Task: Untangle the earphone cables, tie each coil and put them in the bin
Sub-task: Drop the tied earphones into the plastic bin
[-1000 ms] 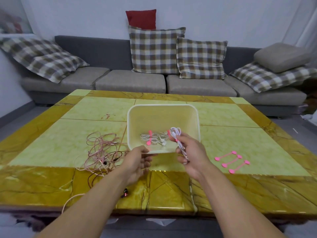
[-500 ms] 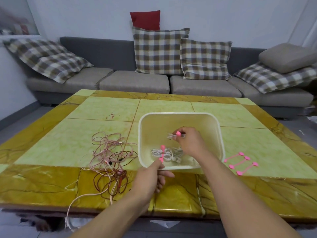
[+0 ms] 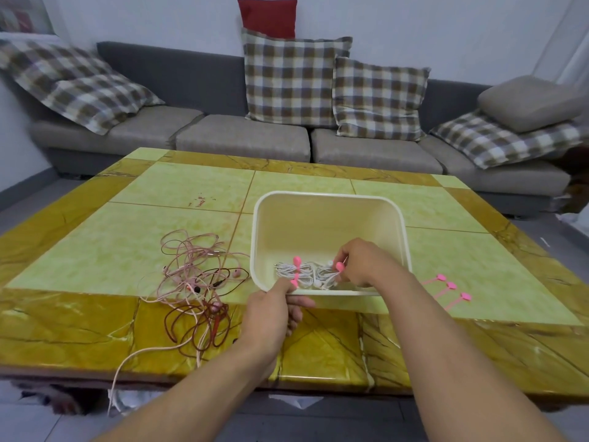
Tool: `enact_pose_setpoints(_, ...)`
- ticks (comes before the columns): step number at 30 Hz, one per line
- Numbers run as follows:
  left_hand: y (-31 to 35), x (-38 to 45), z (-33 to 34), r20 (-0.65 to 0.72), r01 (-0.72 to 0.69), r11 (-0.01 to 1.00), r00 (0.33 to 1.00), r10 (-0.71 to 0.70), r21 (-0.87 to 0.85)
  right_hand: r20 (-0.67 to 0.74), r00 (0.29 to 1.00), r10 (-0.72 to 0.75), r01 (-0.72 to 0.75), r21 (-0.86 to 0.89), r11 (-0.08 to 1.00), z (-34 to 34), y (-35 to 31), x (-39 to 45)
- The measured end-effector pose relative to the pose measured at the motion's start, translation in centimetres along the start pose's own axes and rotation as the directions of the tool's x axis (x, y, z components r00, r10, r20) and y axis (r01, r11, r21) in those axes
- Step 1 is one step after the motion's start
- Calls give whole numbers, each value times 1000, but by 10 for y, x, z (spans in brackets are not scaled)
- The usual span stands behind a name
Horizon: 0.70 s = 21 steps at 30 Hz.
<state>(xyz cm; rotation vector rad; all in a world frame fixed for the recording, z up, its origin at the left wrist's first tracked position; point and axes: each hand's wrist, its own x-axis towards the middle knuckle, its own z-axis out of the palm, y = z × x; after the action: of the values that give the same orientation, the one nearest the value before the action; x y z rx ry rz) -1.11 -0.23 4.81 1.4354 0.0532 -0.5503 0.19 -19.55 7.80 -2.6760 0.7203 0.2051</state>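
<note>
The near rim of the cream bin was gripped by the left hand. Inside it, a white tied coil was pinched by the right hand, beside another tied coil. The tangled cables were left on the table.

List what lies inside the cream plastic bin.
Two white earphone coils, one beside the other, each tied with a pink tie, lie in the cream plastic bin. The right hand holds the second coil and covers the floor under it.

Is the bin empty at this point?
No. Two white coils tied with pink ties lie in the bin; the right hand touches one.
</note>
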Motion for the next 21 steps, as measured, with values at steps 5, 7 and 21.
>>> enact_pose_setpoints(5, -1, -2, 0, 1, -1, 1000, 1000, 1, 13, 13, 999, 37, -36, -37, 999, -1, -2, -1)
enact_pose_setpoints(7, -1, -2, 0, -3, -9, 1000, 1000, 9, 23, 33, 998, 53, -50, -77, 996, -4, -5, -3)
enact_pose_setpoints(21, -2, 0, 2, -29, -27, 999, 999, 28, 25, 45, 996, 74, -66, -163, 984, -1, -3, -3)
